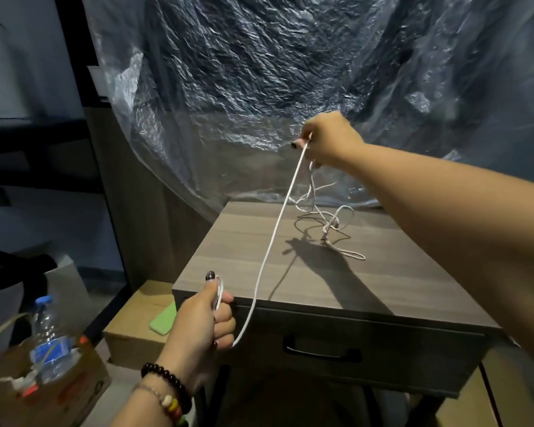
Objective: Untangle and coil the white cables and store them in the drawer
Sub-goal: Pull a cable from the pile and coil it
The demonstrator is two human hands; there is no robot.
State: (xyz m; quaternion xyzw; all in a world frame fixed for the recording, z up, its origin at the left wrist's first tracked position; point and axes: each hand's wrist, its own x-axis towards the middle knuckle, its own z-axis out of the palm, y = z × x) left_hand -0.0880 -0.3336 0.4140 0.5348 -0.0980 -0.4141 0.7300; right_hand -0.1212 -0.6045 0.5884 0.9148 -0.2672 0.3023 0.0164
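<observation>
Hands both gripping white cable, your left hand low, right hand lifting it above the tangle on the nightstand.

Two hands at work; one stretched white cable, one tangle of cable, one drawer, one bottle, two cardboard boxes.

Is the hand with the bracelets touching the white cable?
Touching. The head view shows the left hand with fingers curled round the white cable, which runs up from that fist to the right hand.
</observation>
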